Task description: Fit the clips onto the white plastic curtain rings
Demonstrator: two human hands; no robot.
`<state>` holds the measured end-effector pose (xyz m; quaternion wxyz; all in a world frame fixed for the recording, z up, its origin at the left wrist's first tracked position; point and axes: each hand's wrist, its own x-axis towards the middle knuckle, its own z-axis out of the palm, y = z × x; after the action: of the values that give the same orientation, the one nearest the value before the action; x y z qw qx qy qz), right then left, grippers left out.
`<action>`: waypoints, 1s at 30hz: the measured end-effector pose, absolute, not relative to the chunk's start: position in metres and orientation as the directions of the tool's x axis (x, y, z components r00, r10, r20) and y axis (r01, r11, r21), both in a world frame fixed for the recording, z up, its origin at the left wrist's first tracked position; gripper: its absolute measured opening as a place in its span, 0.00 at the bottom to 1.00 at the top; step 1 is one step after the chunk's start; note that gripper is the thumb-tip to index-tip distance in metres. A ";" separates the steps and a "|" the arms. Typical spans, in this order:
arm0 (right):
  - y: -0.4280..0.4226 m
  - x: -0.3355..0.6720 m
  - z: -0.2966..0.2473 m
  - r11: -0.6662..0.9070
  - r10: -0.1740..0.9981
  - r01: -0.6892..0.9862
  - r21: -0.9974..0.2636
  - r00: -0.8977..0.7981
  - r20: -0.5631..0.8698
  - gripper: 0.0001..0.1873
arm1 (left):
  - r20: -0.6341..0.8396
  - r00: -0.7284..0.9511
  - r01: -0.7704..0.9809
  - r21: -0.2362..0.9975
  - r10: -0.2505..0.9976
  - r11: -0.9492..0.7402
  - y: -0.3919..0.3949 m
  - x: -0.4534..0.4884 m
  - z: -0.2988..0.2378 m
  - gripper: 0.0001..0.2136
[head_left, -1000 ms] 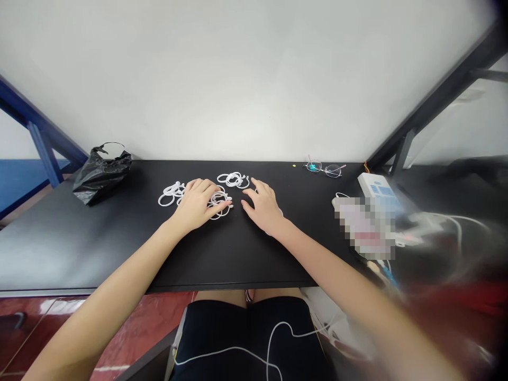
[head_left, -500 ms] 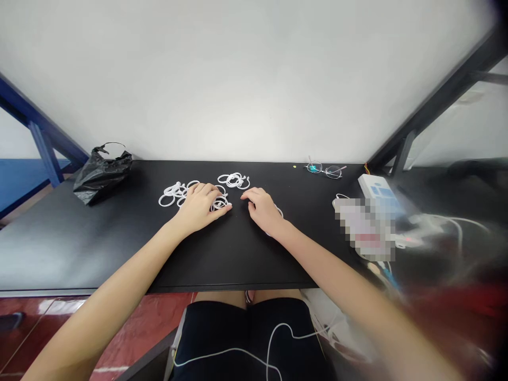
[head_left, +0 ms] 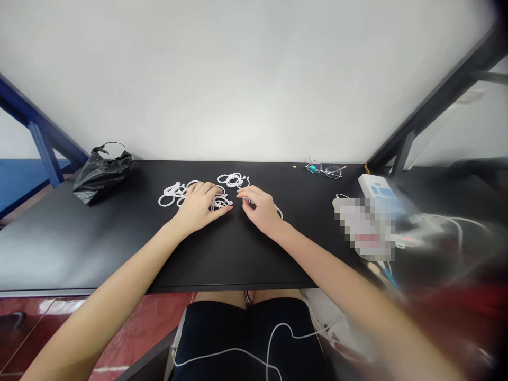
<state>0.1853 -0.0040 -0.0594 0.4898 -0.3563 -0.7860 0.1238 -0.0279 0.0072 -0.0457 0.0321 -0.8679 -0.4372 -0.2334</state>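
Observation:
White plastic rings with small knobs [head_left: 166,200], which look like curtain rings, lie in a loose pile on the black table [head_left: 206,264]. My left hand [head_left: 198,205] rests palm down over this pile, fingers spread and thumb stretched out to the right. Just behind, between the hands, sits a smaller cluster of the same rings [head_left: 234,180]. My right hand [head_left: 260,209] hovers low to the right of the pile, fingers curved, thumb apart from them. A white bit shows between its thumb and fingers; whether it is gripped is unclear. Another ring [head_left: 280,212] peeks out beside that hand, mostly hidden.
A black plastic bag [head_left: 103,174] stands at the left. Eyeglasses [head_left: 324,170] lie near the back wall. To the right are a white and blue box [head_left: 377,190], a pixelated item [head_left: 365,227] and white cables [head_left: 456,225]. A white cable [head_left: 238,349] crosses my lap.
My right hand has shifted slightly left, and a white bit now shows between its thumb and fingers. My left hand has barely moved.

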 end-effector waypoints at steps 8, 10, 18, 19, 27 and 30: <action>-0.008 0.175 -0.056 0.455 0.866 -0.098 -0.885 -0.180 0.466 0.04 | 0.503 0.600 0.612 0.213 0.622 -0.762 0.003 -0.022 -0.042 0.10; -0.007 0.176 -0.054 0.345 0.913 -0.178 -0.921 -0.165 0.374 0.07 | 0.512 0.601 0.602 0.214 0.613 -0.769 0.003 -0.021 -0.042 0.09; -0.007 0.181 -0.045 0.132 0.958 -0.292 -0.947 -0.206 0.197 0.13 | 0.529 0.576 0.600 0.245 0.623 -0.762 0.001 -0.020 -0.041 0.07; -0.007 0.181 -0.044 0.106 0.960 -0.308 -0.946 -0.216 0.178 0.13 | 0.528 0.573 0.603 0.247 0.627 -0.759 0.001 -0.019 -0.041 0.07; -0.005 0.180 -0.046 -0.004 0.955 -0.363 -0.932 -0.277 0.104 0.14 | 0.493 0.583 0.621 0.242 0.646 -0.745 0.000 -0.017 -0.041 0.12; -0.005 0.180 -0.047 0.015 0.960 -0.308 -0.951 -0.262 0.100 0.16 | 0.500 0.536 0.660 0.254 0.680 -0.707 0.001 -0.018 -0.040 0.14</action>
<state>0.1798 -0.0048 -0.0470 0.5110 -0.3281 -0.4964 0.6203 -0.0181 0.0011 -0.0398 -0.0171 -0.8761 -0.3825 -0.2929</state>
